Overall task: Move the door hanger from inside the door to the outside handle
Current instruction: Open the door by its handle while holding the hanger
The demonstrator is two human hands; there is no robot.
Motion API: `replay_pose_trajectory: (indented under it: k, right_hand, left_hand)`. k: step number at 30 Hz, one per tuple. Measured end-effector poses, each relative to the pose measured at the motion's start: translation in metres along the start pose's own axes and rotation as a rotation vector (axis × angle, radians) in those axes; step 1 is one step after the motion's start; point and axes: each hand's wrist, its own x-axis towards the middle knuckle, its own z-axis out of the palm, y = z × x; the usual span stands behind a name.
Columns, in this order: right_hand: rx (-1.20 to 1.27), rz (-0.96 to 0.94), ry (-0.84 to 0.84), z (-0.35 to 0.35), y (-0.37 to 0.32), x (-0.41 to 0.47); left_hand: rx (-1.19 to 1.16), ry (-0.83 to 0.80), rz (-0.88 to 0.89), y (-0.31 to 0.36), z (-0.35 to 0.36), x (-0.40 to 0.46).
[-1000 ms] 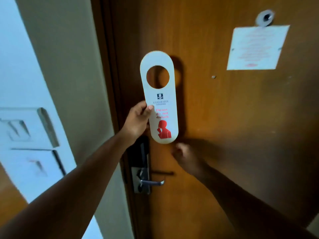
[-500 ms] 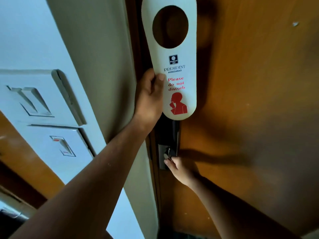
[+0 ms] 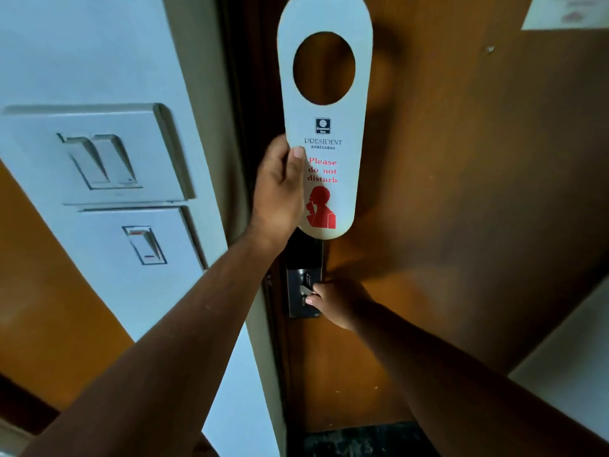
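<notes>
A white door hanger (image 3: 342, 133) with a round hole and red "Please do not disturb" print is held upright against the brown wooden door (image 3: 461, 192). My left hand (image 3: 280, 189) grips its lower left edge, thumb on the front. Below it, my right hand (image 3: 339, 303) is closed around the metal inside door handle (image 3: 308, 290) on a dark lock plate (image 3: 303, 305); most of the lever is hidden by the fingers. The door looks closed in its dark frame.
White switch plates (image 3: 108, 153) sit on the wall left of the door frame (image 3: 244, 127). A paper notice (image 3: 566, 11) is fixed to the door at the top right. A dark floor strip (image 3: 362, 440) shows at the door's foot.
The view has come closer to the door. My right hand went from below the hanger down onto the inside handle and closed on it. My left hand keeps holding the hanger.
</notes>
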Motion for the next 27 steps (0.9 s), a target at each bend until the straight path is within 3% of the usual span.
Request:
replay_pose_trajectory:
  k: [3, 8, 16, 23, 27]
  right_hand:
    - [-0.179, -0.024, 0.078, 0.007, -0.008, -0.029]
    - [-0.24, 0.029, 0.183, 0.018, -0.022, -0.08]
    - [-0.33, 0.107, 0.098, 0.016, -0.048, -0.194]
    - [-0.387, 0.26, 0.161, 0.027, -0.059, -0.29]
    - [-0.393, 0.467, 0.154, 0.038, -0.069, -0.348]
  left_hand:
    - [0.006, -0.026, 0.069, 0.015, -0.006, -0.025]
    - [0.042, 0.0, 0.102, 0.037, -0.022, -0.075]
    - [0.069, 0.062, 0.033, 0.074, -0.048, -0.179]
    - [0.026, 0.003, 0.057, 0.086, -0.068, -0.229]
    - [-0.053, -0.1, 0.072, 0.086, -0.067, -0.25]
